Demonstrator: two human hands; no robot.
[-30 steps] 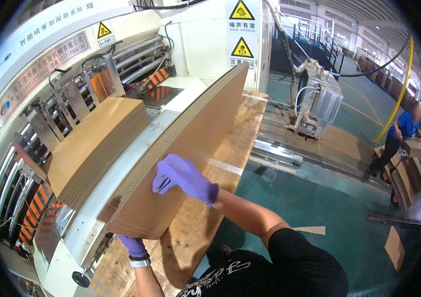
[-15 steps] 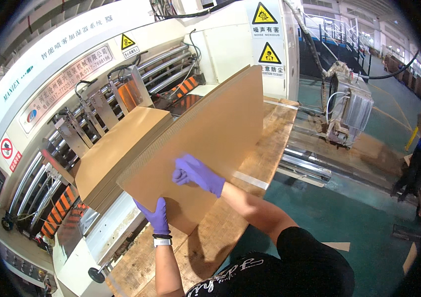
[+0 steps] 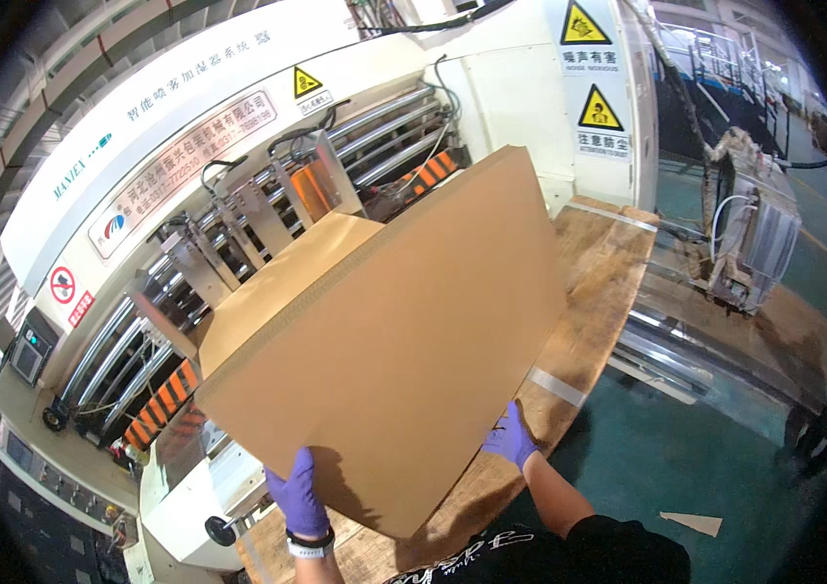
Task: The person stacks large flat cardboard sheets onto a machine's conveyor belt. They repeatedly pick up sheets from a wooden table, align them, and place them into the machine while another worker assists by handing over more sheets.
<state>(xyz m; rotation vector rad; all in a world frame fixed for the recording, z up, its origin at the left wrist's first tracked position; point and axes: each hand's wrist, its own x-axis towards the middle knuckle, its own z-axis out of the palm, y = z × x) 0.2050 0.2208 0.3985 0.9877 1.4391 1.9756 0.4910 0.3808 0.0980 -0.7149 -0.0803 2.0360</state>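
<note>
Stack of cardboard sheets (image 3: 384,341) held tilted over the wooden table (image 3: 598,292), long axis running from lower left up toward the far right, top edge near the machine rollers (image 3: 375,127). Gripped at the near bottom edge by left hand (image 3: 299,494) and right hand (image 3: 511,438), both gloved purple. Open green floor (image 3: 686,457) to the right.

Two yellow triangular warning signs (image 3: 598,73) stacked on white panel upper right, a third small yellow triangle (image 3: 307,80) above the rollers, long white nameplate with red border (image 3: 185,170) on machine hood, round red prohibition sign (image 3: 62,284) at left, small screen (image 3: 26,358) below it.
</note>
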